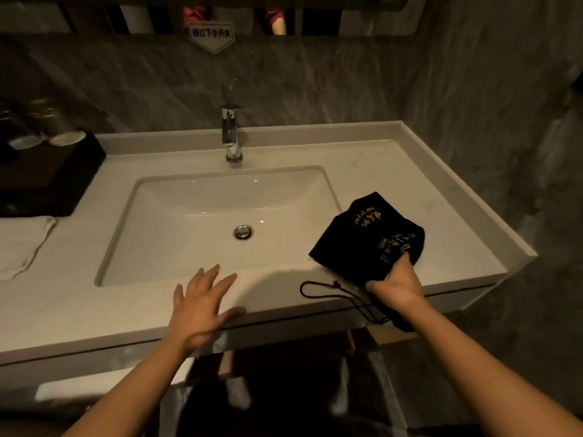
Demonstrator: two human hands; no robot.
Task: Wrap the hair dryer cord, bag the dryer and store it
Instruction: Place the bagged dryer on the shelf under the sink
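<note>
right hand (398, 283) clamped on black dryer bag (366, 238), which lies on the counter just right of the sink (176, 197). left hand (202, 305) empty, fingers spread, at sink's front edge.

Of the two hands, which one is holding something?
The right hand is; it grips the black drawstring bag on the counter right of the sink. The left hand is open, fingers spread, empty.

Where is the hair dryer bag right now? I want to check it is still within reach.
In the head view the black bag lies on the counter right of the sink, its near end gripped by the right hand.
</note>
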